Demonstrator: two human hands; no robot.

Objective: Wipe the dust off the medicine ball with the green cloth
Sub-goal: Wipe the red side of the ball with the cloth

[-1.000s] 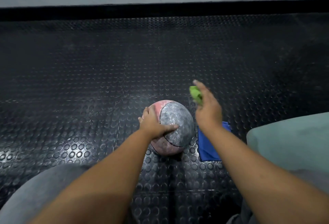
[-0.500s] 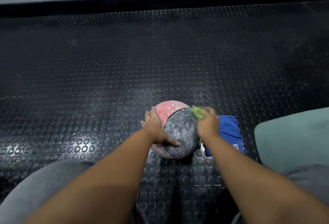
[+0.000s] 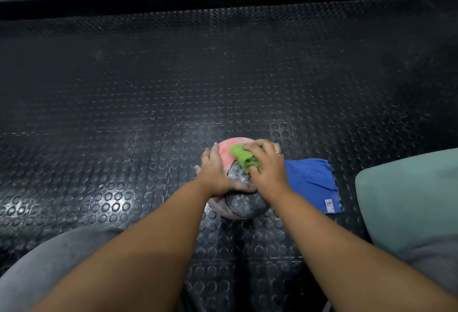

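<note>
A dusty medicine ball (image 3: 244,204) with red and grey panels rests on the black studded floor mat, low in the middle of the view. My left hand (image 3: 214,171) grips its left side, thumb across the grey panel. My right hand (image 3: 266,166) presses the bunched green cloth (image 3: 244,158) onto the top of the ball, where the red panel meets the grey one. Both hands hide much of the ball's upper half.
A blue cloth (image 3: 313,181) lies flat on the mat just right of the ball. A pale green cushion (image 3: 409,200) fills the right edge. My grey-clad knees show at bottom left and bottom right. The mat (image 3: 148,88) ends at a wall at the top.
My right hand came down from the air right of the ball and now presses the green cloth on the ball's top, further left. The left hand kept its hold.
</note>
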